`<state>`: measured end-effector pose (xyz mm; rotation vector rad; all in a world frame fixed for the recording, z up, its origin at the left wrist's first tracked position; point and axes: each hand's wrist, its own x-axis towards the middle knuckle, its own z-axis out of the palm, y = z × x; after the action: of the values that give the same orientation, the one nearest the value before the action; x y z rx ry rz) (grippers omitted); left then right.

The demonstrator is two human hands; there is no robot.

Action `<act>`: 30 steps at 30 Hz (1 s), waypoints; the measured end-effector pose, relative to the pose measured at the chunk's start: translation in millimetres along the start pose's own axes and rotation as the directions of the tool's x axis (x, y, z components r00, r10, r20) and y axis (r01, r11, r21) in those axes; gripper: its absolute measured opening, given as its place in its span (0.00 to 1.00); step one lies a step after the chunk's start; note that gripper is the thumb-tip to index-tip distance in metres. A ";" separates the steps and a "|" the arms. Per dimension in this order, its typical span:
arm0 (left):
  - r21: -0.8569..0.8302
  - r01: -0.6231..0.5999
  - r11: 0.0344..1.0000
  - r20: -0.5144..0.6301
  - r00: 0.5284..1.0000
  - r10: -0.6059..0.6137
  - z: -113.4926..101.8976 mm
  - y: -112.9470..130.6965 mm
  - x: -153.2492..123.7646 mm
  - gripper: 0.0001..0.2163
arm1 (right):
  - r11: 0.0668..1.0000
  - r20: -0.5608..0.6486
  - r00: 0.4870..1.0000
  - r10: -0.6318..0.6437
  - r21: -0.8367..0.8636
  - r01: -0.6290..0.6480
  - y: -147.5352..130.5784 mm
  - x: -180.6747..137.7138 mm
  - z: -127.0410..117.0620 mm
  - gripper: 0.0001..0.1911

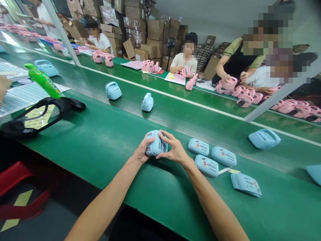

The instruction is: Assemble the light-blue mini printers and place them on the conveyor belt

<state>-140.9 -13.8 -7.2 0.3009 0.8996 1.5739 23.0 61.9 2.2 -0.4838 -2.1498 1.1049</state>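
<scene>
Both hands hold a light-blue plastic casing printed with "MICKEY", just above the green bench. My left hand is closed around its left side, thumb on top. At its right end, my right hand grips with the fingers above and the thumb below. Three rounded light-blue Mickey panels lie right of my hands: one at the back, one further right and one nearer. A small stack of similar panels sits beyond my right forearm, near a white strip.
Light-blue casings with handles stand on the conveyor, including one, another and a larger-looking one. A black strap-like item and green bottle lie left. Across the line, several people handle pink casings. A white post rises at right.
</scene>
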 end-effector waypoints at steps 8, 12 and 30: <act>-0.203 0.159 0.966 0.120 0.983 -0.136 -7.1 6.5 1.1 0.22 | 0.982 0.129 0.992 -0.017 0.191 -0.008 1.1 4.4 -12.7 0.58; -0.277 0.180 0.944 0.171 0.976 -0.136 -10.1 12.3 0.2 0.27 | 0.946 0.097 0.994 -0.044 0.323 0.011 3.7 5.7 -25.2 0.50; -0.005 -0.024 1.000 0.094 0.995 0.025 0.9 6.3 -5.0 0.29 | 0.976 0.049 0.992 -0.114 -0.183 0.121 -7.5 1.4 -10.8 0.50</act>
<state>-143.8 -17.9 -0.8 0.3810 0.8224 1.5710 29.4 64.5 13.5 -0.4160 -2.2959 0.8595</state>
